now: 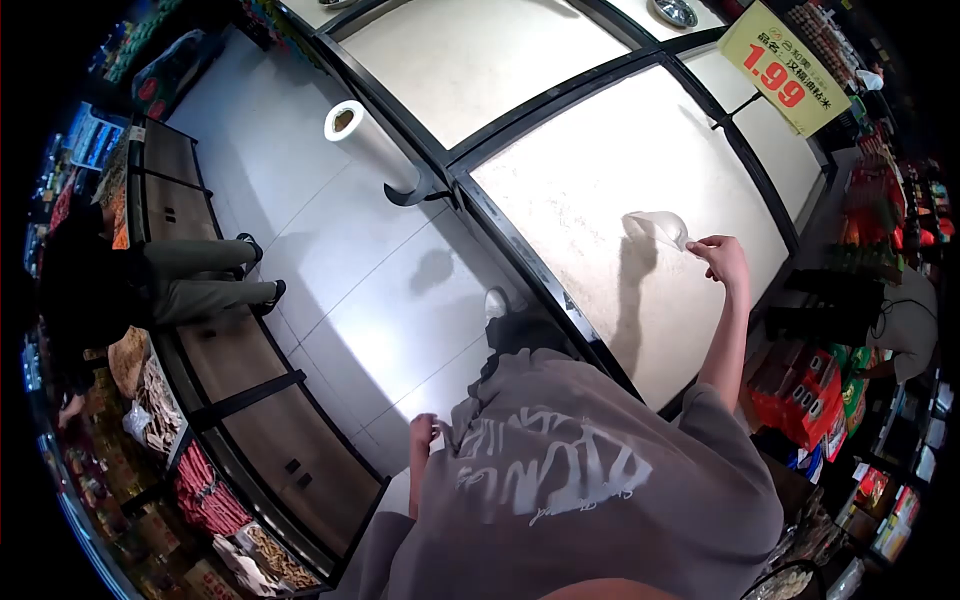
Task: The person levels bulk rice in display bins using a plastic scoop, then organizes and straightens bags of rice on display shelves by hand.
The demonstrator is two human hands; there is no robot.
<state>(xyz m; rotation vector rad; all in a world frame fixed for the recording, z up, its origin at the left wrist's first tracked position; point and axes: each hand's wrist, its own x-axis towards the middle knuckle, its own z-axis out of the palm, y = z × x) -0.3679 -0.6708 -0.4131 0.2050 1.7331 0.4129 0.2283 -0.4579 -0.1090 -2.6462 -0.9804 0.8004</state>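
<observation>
R hand (722, 262) is out over the near R bin (560, 190), fingers pinched shut on the edge of a pale translucent item (660, 228); scoop or bag, can't tell which. Item sits just L of the hand, above the bin's pale fill, w/ a shadow falling across the fill on the near side. L hand (424, 430) is low at the L side of the grey shirt (590, 450), fingers partly bent; can't tell if they grip anything. Price sign (785, 68), yellow w/ red "1.99", stands at the far R, past the bin's frame. Metal bowl (675, 12) is at the far edge, in another bin. White roll (375, 150) leans off a dark holder (408, 192) at the L corner of the bins, over the tiled floor (350, 280). Another person (95, 280), dark top + greenish trousers, is at the far L beside a brown-fronted counter (240, 365). Red pkgs (800, 395) are on the R, past the R arm.
</observation>
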